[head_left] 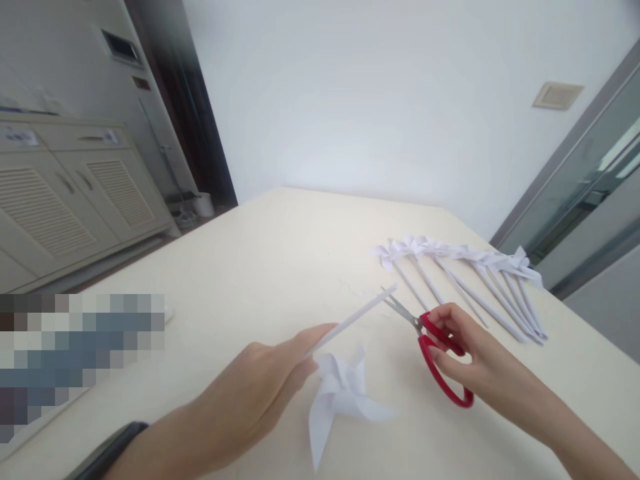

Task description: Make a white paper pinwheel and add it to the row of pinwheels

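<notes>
My left hand (280,373) grips a thin white rolled paper stick (357,315) that slants up to the right. In my right hand (460,347) are red-handled scissors (419,325), fingers through the loops. Their blades are parted, with the tips close to the stick's upper end; whether they touch it I cannot tell. A white paper pinwheel (343,393) with folded blades lies on the table just below and right of my left hand. The lower part of the stick is hidden by that hand.
Several finished paper pinwheels on sticks (465,267) lie in a row at the right of the pale table (300,247). A white wall (340,100) stands behind it. Louvred cabinets (75,193) are at left, and a blurred patch covers the left edge.
</notes>
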`<state>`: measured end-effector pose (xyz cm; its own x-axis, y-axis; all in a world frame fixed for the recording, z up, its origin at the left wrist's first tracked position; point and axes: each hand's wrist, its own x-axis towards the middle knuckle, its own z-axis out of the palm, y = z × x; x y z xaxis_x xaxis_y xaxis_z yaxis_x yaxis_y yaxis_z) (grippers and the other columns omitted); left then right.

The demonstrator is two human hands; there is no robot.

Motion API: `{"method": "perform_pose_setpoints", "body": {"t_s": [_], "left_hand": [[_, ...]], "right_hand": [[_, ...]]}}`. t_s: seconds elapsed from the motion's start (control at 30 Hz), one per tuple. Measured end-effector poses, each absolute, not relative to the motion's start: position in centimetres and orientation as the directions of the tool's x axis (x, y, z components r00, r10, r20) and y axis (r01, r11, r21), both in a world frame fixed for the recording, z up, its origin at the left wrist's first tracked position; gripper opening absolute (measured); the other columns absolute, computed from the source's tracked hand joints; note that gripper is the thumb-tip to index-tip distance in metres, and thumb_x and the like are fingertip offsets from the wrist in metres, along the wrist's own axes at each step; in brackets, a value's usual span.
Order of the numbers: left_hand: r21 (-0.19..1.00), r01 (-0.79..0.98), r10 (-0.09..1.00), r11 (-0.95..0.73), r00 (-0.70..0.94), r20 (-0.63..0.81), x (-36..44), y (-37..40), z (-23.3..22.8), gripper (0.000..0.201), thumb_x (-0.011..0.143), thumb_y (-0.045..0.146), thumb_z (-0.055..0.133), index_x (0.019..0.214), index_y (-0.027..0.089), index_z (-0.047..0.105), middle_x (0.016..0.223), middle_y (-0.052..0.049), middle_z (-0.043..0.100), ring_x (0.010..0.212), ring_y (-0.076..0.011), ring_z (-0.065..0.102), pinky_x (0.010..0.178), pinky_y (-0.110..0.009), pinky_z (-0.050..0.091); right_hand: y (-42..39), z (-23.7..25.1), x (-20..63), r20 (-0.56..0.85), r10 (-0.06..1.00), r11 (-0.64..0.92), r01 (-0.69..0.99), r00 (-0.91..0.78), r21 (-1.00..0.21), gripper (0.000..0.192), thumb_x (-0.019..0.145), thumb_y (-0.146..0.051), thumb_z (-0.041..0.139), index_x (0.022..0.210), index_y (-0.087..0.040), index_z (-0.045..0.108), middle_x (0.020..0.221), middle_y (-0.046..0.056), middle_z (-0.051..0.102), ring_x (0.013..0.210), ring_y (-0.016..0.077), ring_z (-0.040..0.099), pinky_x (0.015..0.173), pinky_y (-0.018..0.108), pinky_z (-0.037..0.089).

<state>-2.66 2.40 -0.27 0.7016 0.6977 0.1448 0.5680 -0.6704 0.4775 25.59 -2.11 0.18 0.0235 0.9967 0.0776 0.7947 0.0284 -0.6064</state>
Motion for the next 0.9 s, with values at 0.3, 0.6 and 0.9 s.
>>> {"method": "perform_pose_setpoints", "body": {"t_s": [0.3,0.6,0.9], "left_hand": [[0.628,0.55,0.803,-0.551,0.555,0.218,-2.0,1.0,-0.4,0.035,0.095,0.03,0.021,0.119,0.026,0.046,0.06,0.005,0.048,0.053,-0.0124,0.05,0.059,-0.026,0.037],[0.637,0.553,0.819,-0.537,0.523,0.236,-1.9,0.4,-0.6,0.034,0.095,0.033,0.023,0.112,0.027,0.052,0.059,0.004,0.05,0.053,-0.0125,0.048,0.059,-0.026,0.037],[0.644,0.525,0.804,-0.557,0.536,0.258,-2.0,0.4,-0.7,0.033,0.095,0.031,0.024,0.114,0.026,0.051,0.06,0.005,0.051,0.052,-0.0123,0.048,0.059,-0.026,0.037]], "right_hand": [[-3.2,0.5,24.1,0.036,0.998,0.056,0.625,-0.046,-0.779,0.018,0.083,-0.035,0.054,0.08,-0.024,0.039,0.072,-0.003,0.049,0.068,0.0135,0.051,0.061,0.026,0.046],[-4.2,0.5,23.3,0.156,0.988,0.115,0.703,-0.006,-0.702,0.017,0.075,-0.035,0.061,0.076,-0.024,0.049,0.064,-0.005,0.05,0.053,0.0103,0.046,0.052,0.022,0.044],[-4.6,0.8,22.7,0.197,0.979,0.096,0.722,0.057,-0.685,0.012,0.073,-0.034,0.061,0.077,-0.023,0.059,0.066,-0.002,0.063,0.059,0.0147,0.058,0.052,0.022,0.047]]}}
